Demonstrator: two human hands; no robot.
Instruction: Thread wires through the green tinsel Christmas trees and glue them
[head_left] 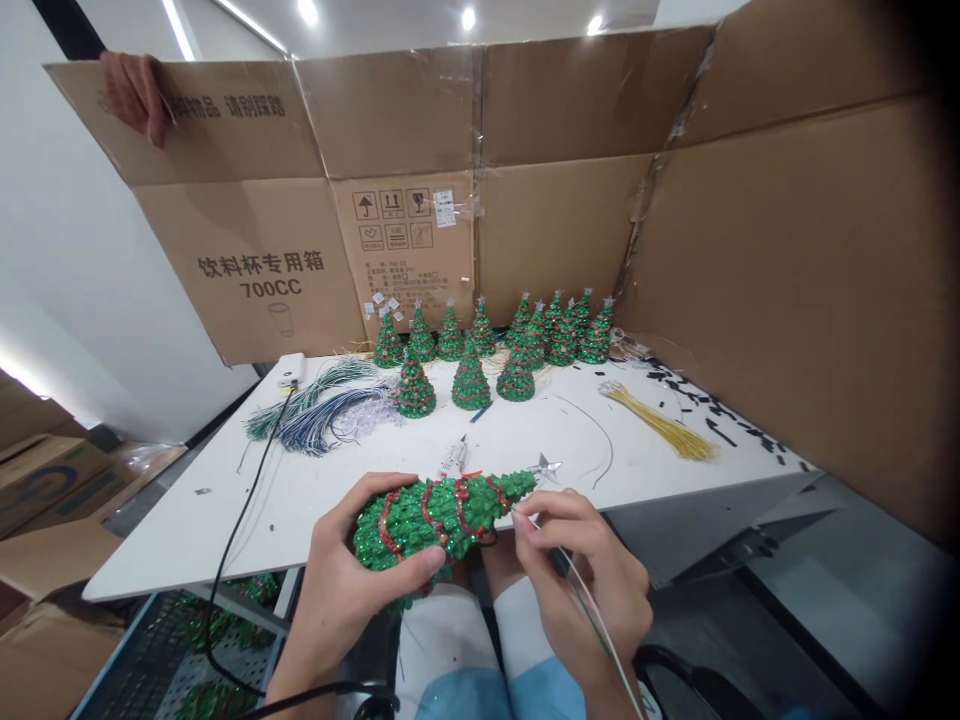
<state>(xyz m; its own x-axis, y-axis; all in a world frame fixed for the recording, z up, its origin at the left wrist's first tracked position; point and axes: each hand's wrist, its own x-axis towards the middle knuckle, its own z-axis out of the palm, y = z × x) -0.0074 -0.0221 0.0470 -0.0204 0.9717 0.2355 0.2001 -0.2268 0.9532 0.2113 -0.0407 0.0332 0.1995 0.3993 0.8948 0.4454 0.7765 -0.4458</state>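
Observation:
My left hand [360, 580] is wrapped round the wide base of a green beaded tree [442, 515], which lies on its side over my lap with its tip to the right. Red bead strands wind round the tree, and a silver star [545, 468] sits at its tip. Close below the tip, my right hand [581, 570] pinches thin white and green strands [592, 610] between thumb and fingers, touching or nearly touching the tree. The strands trail down past the right wrist.
Several small green trees [471, 380] stand at the back of the white table [300, 510], before cardboard walls [555, 220]. Around them lie blue cords [322, 420], yellow ties [667, 425], a glue tube [454, 457] and black scraps. Another person's hand [136, 97] grips the cardboard's top left.

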